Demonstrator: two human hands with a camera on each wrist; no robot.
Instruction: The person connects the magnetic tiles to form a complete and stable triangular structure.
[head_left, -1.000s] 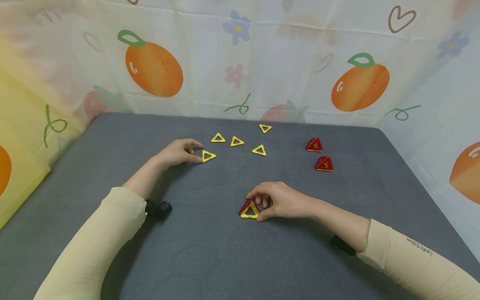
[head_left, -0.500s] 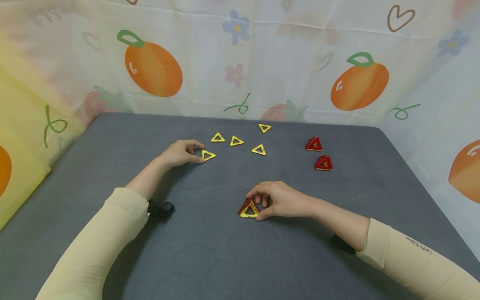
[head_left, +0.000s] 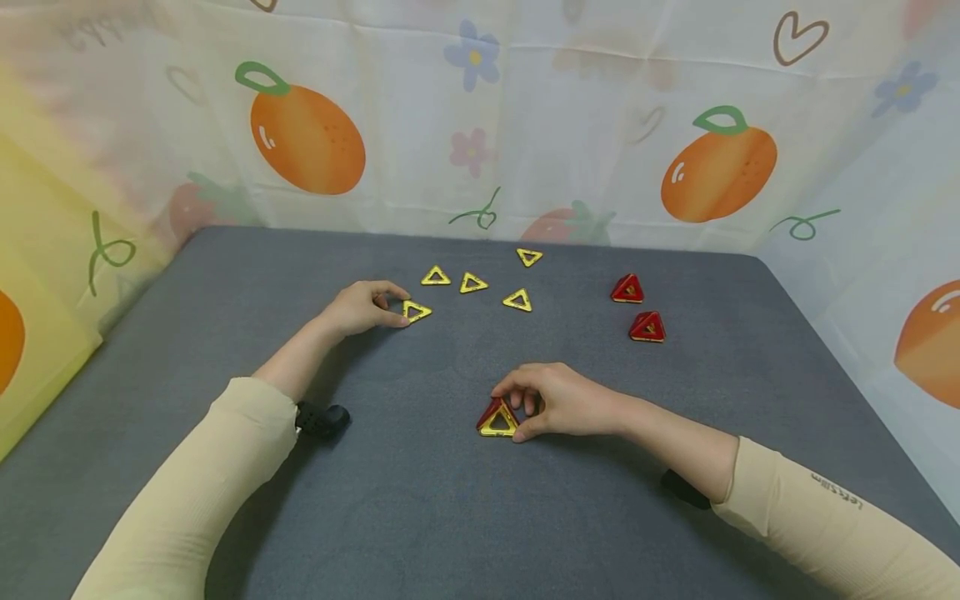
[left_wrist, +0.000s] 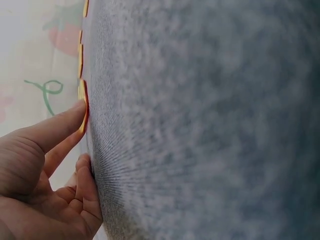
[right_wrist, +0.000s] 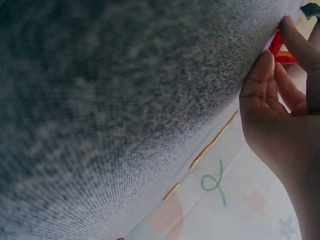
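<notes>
On the left side of the table in the head view, my left hand (head_left: 363, 307) pinches a flat yellow triangular magnetic tile (head_left: 422, 316) between thumb and forefinger. The left wrist view shows that tile (left_wrist: 83, 92) edge-on, its rim red, low at the table surface. Nearer the middle, my right hand (head_left: 558, 400) grips a small pyramid of triangular tiles (head_left: 495, 432), with a yellow-framed face toward me and a red face on its left. Part of this pyramid (right_wrist: 276, 42) shows red between the right fingers in the right wrist view; its far side is hidden.
Several loose yellow triangular tiles lie flat toward the back, among them one tile (head_left: 474, 289) beside the left hand's tile. Two finished-looking red pyramids stand at the right, a rear one (head_left: 627, 290) and a front one (head_left: 647, 327). A printed curtain (head_left: 420, 167) hangs behind the table.
My left fingers have moved slightly right, closing further over the edges of the yellow tile, which has barely shifted. The right hand and its pyramid stay in place.
</notes>
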